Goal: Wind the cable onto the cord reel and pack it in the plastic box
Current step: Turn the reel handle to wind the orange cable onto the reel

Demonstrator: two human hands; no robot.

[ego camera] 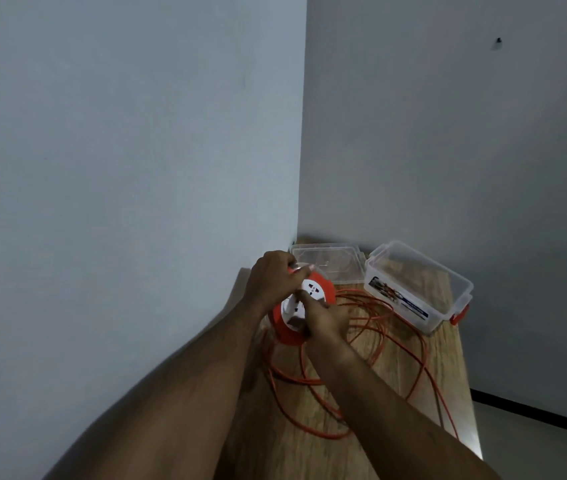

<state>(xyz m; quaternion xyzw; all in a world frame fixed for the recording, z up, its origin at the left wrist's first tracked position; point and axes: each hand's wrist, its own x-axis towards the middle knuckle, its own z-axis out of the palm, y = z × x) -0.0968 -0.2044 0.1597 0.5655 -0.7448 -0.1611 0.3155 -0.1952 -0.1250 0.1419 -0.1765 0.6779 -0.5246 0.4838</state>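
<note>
An orange cord reel with a white socket face is held tilted above the wooden table. My left hand grips its top rim. My right hand is closed on the reel's lower right side, fingers across the white face. The orange cable lies in loose loops on the table, to the right of and below the reel. The clear plastic box, open and with an orange latch, stands at the right by the wall.
The box's clear lid lies flat in the corner behind the reel. Walls close the table on the left and at the back. The table's right edge drops to the floor.
</note>
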